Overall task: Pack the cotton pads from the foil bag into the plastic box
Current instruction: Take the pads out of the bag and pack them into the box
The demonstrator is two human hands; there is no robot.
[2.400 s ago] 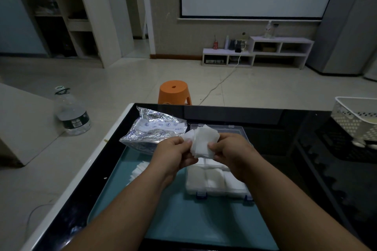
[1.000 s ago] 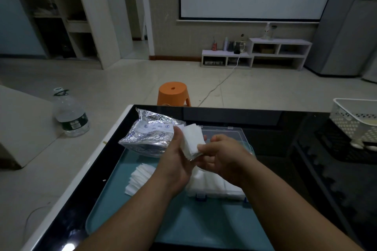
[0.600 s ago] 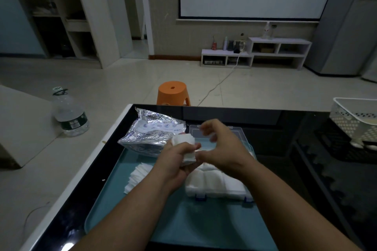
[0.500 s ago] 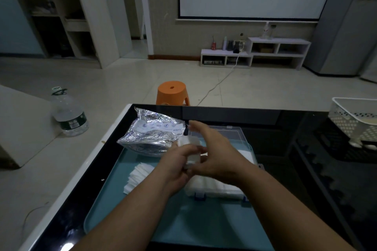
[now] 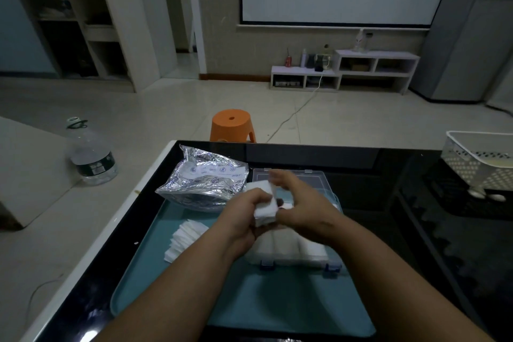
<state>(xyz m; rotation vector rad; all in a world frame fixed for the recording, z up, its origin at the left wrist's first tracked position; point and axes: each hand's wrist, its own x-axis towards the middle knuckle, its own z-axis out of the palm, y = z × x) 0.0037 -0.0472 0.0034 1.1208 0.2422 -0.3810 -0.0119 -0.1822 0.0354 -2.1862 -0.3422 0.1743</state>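
A small stack of white cotton pads is held above the clear plastic box, which holds rows of pads. My left hand grips the stack from the left. My right hand meets it from the right, thumb against the stack's side and fingers arched over the top. The box's open lid lies flat behind. The crinkled foil bag lies at the tray's far left. A fanned pile of loose pads lies on the tray to the left of the box.
Everything sits on a teal tray on a black glossy table. A white perforated basket stands at the table's right edge. Beyond the table are an orange stool and, on the floor at left, a large water bottle.
The loose fan of pads held between both hands has been squared into a compact stack and lowered toward the box. My right hand moved over its top.
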